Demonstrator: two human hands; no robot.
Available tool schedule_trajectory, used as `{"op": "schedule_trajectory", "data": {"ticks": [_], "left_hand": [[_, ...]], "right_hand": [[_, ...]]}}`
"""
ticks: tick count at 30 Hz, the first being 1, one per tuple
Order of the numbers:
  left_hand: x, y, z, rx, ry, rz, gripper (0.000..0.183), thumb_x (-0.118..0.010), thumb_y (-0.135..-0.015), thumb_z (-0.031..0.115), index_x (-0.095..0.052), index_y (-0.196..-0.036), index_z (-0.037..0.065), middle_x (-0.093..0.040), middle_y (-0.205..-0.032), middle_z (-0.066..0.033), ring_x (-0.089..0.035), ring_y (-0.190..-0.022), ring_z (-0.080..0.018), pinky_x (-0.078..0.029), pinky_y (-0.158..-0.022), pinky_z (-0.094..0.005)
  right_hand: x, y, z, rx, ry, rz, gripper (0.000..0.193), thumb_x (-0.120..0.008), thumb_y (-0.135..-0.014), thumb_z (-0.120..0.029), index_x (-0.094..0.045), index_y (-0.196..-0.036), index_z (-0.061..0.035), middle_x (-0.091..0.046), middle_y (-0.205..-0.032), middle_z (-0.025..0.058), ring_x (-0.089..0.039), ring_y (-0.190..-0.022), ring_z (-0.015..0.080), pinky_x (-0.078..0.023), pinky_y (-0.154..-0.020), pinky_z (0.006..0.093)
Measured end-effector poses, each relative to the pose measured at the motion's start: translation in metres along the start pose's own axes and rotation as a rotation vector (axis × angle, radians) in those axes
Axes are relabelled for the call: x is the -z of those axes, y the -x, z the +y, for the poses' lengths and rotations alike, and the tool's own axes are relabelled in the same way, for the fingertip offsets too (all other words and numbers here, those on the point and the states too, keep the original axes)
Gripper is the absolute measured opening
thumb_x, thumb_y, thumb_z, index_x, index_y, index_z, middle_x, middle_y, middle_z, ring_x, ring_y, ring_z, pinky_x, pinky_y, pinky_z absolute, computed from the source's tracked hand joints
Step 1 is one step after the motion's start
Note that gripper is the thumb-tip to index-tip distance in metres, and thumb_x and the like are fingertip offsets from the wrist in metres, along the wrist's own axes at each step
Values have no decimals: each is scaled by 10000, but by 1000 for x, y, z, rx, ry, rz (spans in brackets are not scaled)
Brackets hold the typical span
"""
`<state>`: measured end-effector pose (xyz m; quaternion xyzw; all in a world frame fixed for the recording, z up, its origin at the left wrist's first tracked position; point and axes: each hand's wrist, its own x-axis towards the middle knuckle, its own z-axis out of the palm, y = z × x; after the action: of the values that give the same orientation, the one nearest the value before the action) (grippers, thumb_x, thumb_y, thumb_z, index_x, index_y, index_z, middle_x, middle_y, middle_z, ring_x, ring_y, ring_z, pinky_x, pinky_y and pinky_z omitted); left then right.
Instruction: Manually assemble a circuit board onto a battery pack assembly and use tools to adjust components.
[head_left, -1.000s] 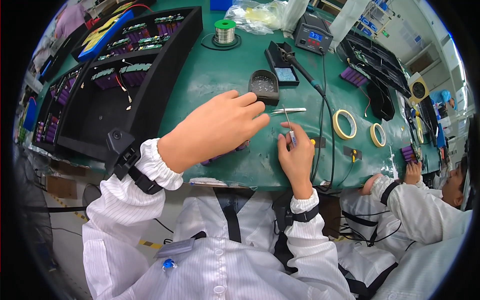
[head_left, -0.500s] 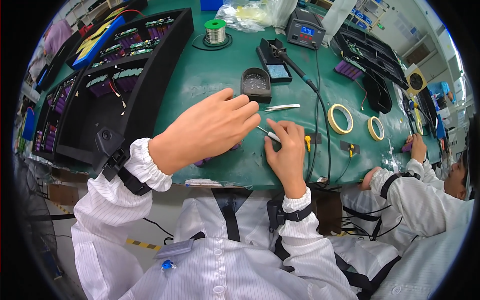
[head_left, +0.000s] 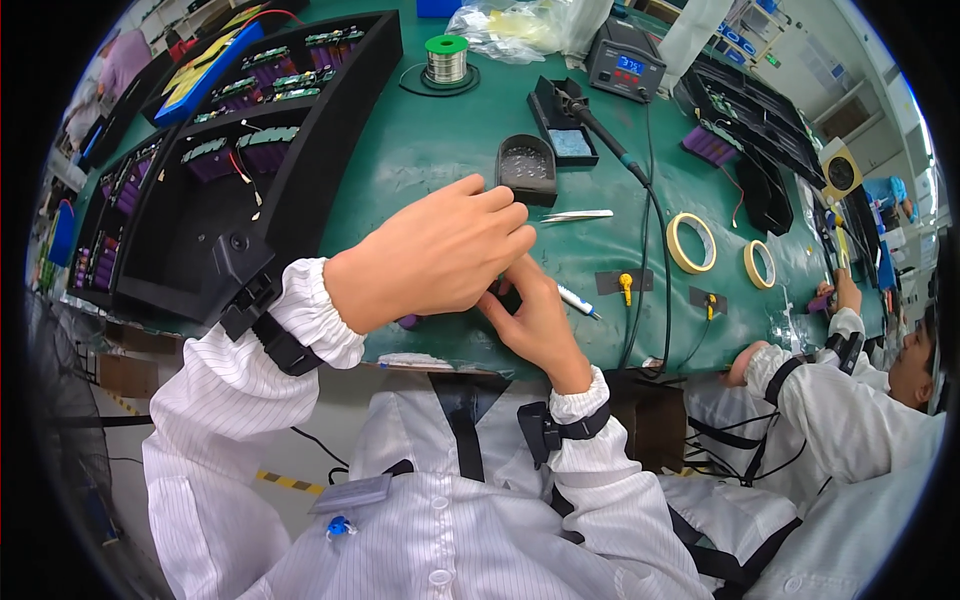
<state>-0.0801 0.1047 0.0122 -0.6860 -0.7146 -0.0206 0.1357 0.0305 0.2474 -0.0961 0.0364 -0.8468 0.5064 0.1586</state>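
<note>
My left hand (head_left: 440, 245) reaches across from the left with its fingers bent down and pressed together; what its fingertips grip is hidden behind the hand. Touching its fingers, my right hand (head_left: 538, 325) is curled closed, and a small dark part shows by its thumb, too covered to name. A bit of purple battery pack (head_left: 408, 321) peeks out below my left hand. Just right of my right hand a white pen-like stick (head_left: 577, 303) with a blue end lies on the green mat (head_left: 400, 185). Steel tweezers (head_left: 577, 215) lie beyond both hands.
A black box (head_left: 340, 120) of purple battery packs stands left. Beyond my hands are a small black tray (head_left: 527, 170), solder spool (head_left: 446, 62), soldering iron (head_left: 610, 145) in its stand and its station (head_left: 625, 65). Tape rolls (head_left: 691, 243) and a co-worker's hand (head_left: 848, 292) are right.
My right hand has moved left and closed against my left hand's fingers. The white piece that showed at its fingertips is no longer there; a white stick now shows on the mat beside it.
</note>
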Motion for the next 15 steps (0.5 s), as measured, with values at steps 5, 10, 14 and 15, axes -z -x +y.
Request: {"op": "schedule_trajectory", "data": {"ticks": [5, 10, 14, 15], "left_hand": [[-4, 2, -3, 31, 54, 1, 222, -706, -806, 208, -546, -820, 54, -566, -828, -57, -563, -841, -231, -452, -787, -342], [-13, 4, -3, 65, 64, 40, 208, -687, -859, 192, -550, -797, 48, -576, -773, -65, -572, -798, -247, -467, -767, -367], [-8, 2, -3, 99, 103, 35, 215, -677, -884, 201, -562, -788, 46, -583, -753, -80, -581, -803, -273, -478, -766, -385], [-5, 2, -5, 108, 137, 16, 216, -673, -893, 208, -569, -793, 46, -582, -747, -83, -584, -807, -284, -481, -769, -387]], "right_hand": [[0, -4, -4, 128, 9, 51, 301, -791, -823, -61, -635, -1062, 35, -620, -906, 159, -583, -787, 298, -473, -670, 372], [-1, -2, -2, 101, 7, 43, 285, -791, -820, -53, -640, -1044, 39, -624, -899, 157, -583, -777, 291, -476, -663, 369], [-1, 0, 3, 83, 22, 34, 301, -788, -826, -53, -645, -1074, 42, -626, -908, 153, -582, -771, 282, -477, -661, 363], [-1, 0, 2, 82, 21, 35, 301, -788, -826, -53, -645, -1074, 42, -626, -908, 153, -582, -771, 282, -477, -661, 363]]}}
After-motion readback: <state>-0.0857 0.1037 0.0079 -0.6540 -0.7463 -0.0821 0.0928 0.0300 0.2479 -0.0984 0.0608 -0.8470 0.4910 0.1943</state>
